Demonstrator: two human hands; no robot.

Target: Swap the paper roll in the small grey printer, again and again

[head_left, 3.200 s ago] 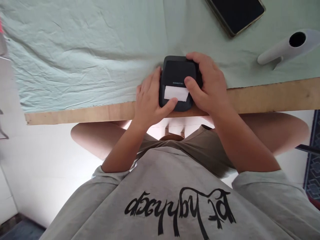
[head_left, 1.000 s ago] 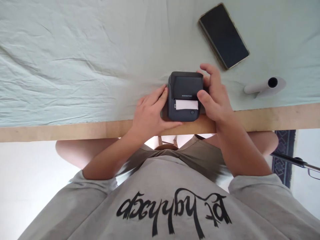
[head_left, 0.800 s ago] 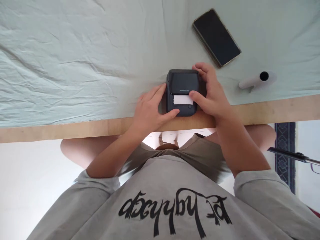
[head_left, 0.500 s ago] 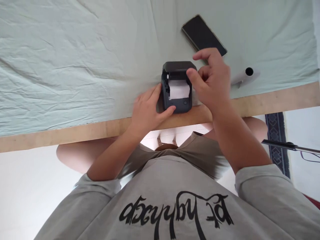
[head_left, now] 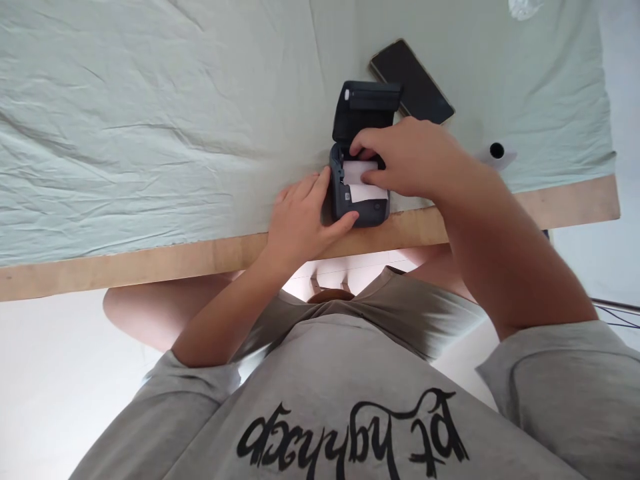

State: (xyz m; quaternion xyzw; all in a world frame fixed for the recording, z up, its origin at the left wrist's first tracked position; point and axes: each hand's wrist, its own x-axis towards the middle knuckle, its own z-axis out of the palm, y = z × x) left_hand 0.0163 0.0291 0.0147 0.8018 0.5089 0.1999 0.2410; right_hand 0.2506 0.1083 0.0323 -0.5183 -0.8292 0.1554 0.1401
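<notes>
A small dark label printer stands near the table's front edge, its lid swung up and back. Inside its compartment is a white paper roll, with a strip lying over the front lip. My left hand steadies the printer, fingers along its left side and thumb at its front edge. Reaching in from the right, my right hand has thumb and forefinger closed about the paper roll; part of the roll is hidden behind the fingers.
Behind the lid lies a black phone. A white paper tube with a dark hollow end is to the right. Clear crumpled plastic shows at the top edge. Pale green cloth covers the table above its wooden edge.
The printer lid has swung from partly raised to fully back. My right hand has moved left and down from beside the lid into the compartment, onto the paper roll. My left hand stays.
</notes>
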